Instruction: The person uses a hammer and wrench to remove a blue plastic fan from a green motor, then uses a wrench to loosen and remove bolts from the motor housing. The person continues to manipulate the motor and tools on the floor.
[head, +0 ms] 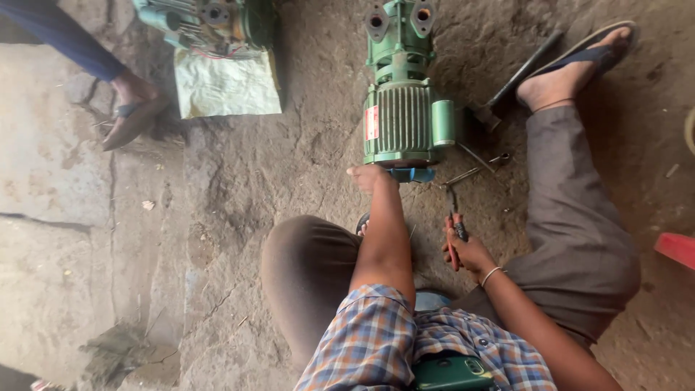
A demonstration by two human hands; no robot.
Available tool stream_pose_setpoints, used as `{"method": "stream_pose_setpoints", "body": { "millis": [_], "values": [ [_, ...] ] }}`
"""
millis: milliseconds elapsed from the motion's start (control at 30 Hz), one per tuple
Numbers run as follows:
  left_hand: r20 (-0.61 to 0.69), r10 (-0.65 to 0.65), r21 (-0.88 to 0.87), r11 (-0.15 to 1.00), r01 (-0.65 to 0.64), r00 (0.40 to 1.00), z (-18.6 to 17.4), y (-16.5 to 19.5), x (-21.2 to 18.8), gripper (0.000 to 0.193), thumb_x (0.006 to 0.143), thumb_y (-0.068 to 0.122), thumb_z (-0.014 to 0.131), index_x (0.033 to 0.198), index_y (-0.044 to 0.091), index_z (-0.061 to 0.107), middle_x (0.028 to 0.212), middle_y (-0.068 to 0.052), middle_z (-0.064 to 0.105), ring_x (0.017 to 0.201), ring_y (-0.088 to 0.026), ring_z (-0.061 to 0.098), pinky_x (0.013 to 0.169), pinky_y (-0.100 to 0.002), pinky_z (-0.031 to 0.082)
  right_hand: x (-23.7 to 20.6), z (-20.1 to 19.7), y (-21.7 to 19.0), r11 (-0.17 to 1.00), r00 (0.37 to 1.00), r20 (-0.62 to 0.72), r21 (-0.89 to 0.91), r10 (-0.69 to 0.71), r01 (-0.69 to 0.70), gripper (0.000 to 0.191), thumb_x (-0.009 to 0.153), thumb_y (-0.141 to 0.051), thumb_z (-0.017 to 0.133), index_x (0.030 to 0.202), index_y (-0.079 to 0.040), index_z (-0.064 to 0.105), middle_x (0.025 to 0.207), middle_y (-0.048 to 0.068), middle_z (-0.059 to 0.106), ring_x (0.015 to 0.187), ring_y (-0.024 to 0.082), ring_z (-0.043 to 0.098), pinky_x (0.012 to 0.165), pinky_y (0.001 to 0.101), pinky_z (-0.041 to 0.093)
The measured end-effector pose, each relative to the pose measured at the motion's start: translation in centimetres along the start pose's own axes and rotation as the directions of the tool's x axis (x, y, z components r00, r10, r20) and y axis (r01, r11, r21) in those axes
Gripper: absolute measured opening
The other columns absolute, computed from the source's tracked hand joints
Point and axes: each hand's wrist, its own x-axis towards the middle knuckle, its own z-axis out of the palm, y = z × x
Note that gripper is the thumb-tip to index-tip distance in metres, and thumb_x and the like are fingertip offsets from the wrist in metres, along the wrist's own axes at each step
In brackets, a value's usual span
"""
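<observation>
From my remote seat, I see the left hand (pixel 368 176) reaching forward to the near end of a green electric motor pump (pixel 402 108), its fingers closed on a small blue part (pixel 413 174) that sits at the motor's end face. The right hand (pixel 469 252) rests lower and to the right, wrapped around the red handles of a pair of pliers (pixel 454 221), whose dark nose points up toward the motor; a thin bangle circles that wrist. The two hands are apart, one at the machine and one near the knee.

The pump lies on a rough, cracked dirt floor (pixel 246 181), ribbed casing toward me and its flanged ports at the far end, near the top of the head view. Just right of the motor, a couple of slim metal tools (pixel 474 168) lie on the ground, and a long dark bar (pixel 523 71) runs beside the person's sandalled right foot (pixel 572 69). I sit with grey trousers, knees spread either side of the work, in a checked shirt with a green phone (pixel 450 373) in the pocket.

At upper left, a second greenish machine (pixel 206 22) stands on a pale sack (pixel 224 87), and another person's foot (pixel 134 108) in a sandal shows beside it. A red object (pixel 677 248) cuts in at the right edge.
</observation>
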Motion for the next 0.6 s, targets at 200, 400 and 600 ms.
{"method": "stream_pose_setpoints", "body": {
  "millis": [200,400,600],
  "values": [
    [0.107,0.014,-0.162,0.987,0.003,0.994,1.1,-1.2,2.5,0.066,0.106,0.049,0.023,0.128,0.002,0.064,0.128,-0.026,0.064,0.118,-0.043,0.062,0.099,-0.056,0.049,0.0,0.7,-0.9,0.938,0.998,-0.014,-0.342,-0.067,0.058,0.056,0.095,-0.053,0.059,0.111,0.000,0.067,0.087,0.009,0.075,0.057,0.020,0.071,0.055,0.0345,0.056],
    [0.532,-0.335,-0.268,0.804,0.530,0.778,1.0,-0.5,6.5,0.067,0.105,0.053,0.024,0.135,0.002,0.054,0.134,-0.025,0.059,0.122,-0.042,0.059,0.100,-0.055,0.047,2.0,-2.5,-4.4,0.687,0.997,-0.066,-0.723,0.042,-0.077,0.049,0.093,-0.050,0.062,0.117,-0.008,0.064,0.089,0.015,0.076,0.066,0.029,0.073,0.061,0.0420,0.057],
    [0.531,-0.294,-0.363,0.769,0.527,0.795,0.5,-1.0,5.9,0.070,0.105,0.057,0.025,0.143,0.002,0.045,0.140,-0.025,0.054,0.126,-0.040,0.056,0.101,-0.053,0.045,1.1,-6.6,-9.2,0.157,0.988,0.071,-0.983,-0.136,0.092,0.071,0.094,-0.045,0.067,0.158,-0.035,0.039,0.122,0.025,0.059,0.114,0.041,0.060,0.097,0.0482,0.051]
  ]
}}
